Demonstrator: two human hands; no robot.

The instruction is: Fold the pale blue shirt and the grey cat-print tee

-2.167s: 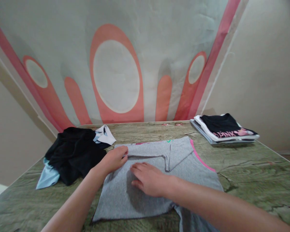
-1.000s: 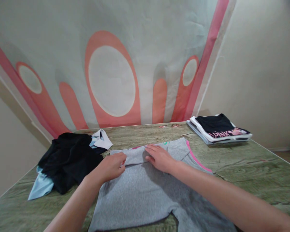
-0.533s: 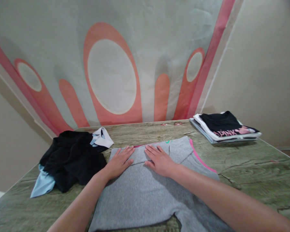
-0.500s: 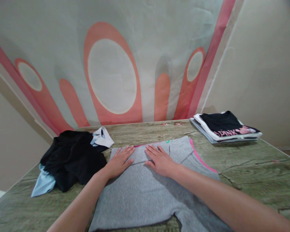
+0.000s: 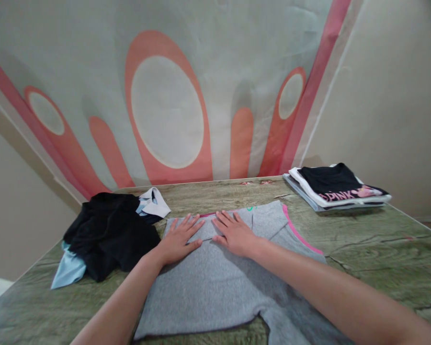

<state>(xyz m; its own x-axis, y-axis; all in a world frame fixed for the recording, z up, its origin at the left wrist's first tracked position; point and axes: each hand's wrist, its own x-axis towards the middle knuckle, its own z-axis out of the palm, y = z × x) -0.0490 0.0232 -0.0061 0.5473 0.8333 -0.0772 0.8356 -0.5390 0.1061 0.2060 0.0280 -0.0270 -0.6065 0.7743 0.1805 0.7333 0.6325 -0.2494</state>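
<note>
A grey garment with a pink trim (image 5: 215, 282) lies spread on the green wood-grain table (image 5: 373, 249), one sleeve folded across its far edge. My left hand (image 5: 179, 237) lies flat and open on the folded sleeve at the far left of the garment. Beside it, my right hand (image 5: 233, 232) also rests flat with fingers stretched out on the same fold. Both palms press on the cloth and hold nothing.
A crumpled heap of black and light blue clothes (image 5: 107, 230) sits to the left of the grey garment. A folded stack with a black top piece (image 5: 335, 187) rests at the far right corner. A wall with orange and white ovals rises behind the table.
My left hand opened from a loose grip on the sleeve edge to lie flat. My right hand slid from mid-garment up to the fold. In the last half second both stayed nearly still.
</note>
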